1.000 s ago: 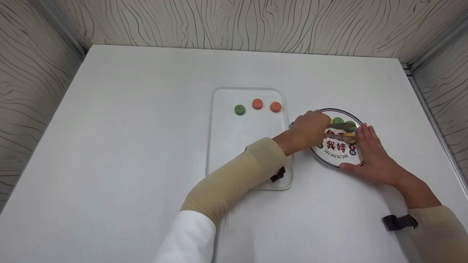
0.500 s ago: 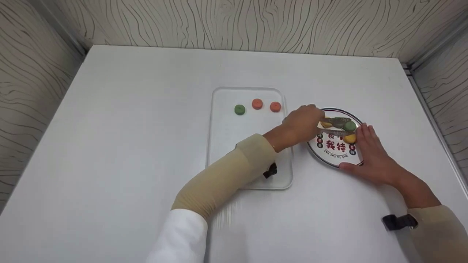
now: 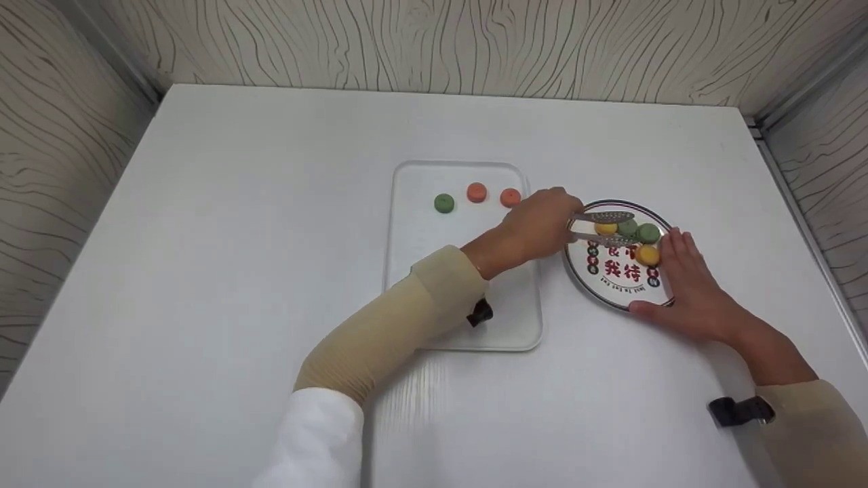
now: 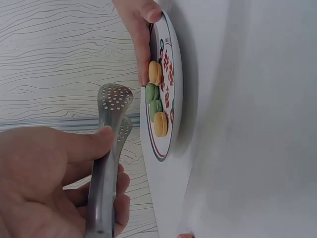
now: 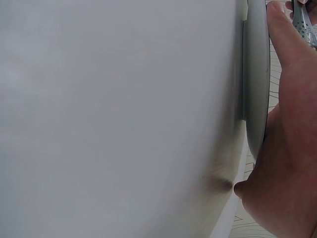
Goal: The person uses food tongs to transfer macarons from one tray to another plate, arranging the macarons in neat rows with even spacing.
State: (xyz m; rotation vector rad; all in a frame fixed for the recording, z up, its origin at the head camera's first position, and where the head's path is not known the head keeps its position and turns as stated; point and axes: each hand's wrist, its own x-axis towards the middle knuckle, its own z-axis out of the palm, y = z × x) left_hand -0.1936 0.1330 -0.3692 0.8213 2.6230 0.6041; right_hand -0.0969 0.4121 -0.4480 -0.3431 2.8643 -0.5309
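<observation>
My left hand (image 3: pixel 539 227) grips metal tongs (image 4: pixel 105 171) with perforated tips, thumb on one arm and fingers round the other. The tips stand spread apart with no macaron pinched between them, over the left part of a round white plate (image 3: pixel 603 297) with red lettering. Two green macarons (image 3: pixel 649 233) and two yellow macarons (image 3: pixel 647 255) sit in a curved row along the plate's far right side. My right hand (image 3: pixel 698 298) rests against the plate's right rim, fingers straight and thumb at the near edge. The right wrist view shows the plate's side close to that hand (image 5: pixel 292 134).
A clear-rimmed rectangular tray (image 3: pixel 389 251) lies left of the plate, partly under my left forearm. Near its far end sit a green macaron (image 3: pixel 444 202) and two orange macarons (image 3: pixel 477 192). Wood-patterned panels (image 3: pixel 434 47) stand behind and beside the white table (image 3: pixel 237 237).
My left hand has drawn back to the left with the tongs, away from the macarons at the plate's right side. Those macarons stay on the plate. The right hand has not moved.
</observation>
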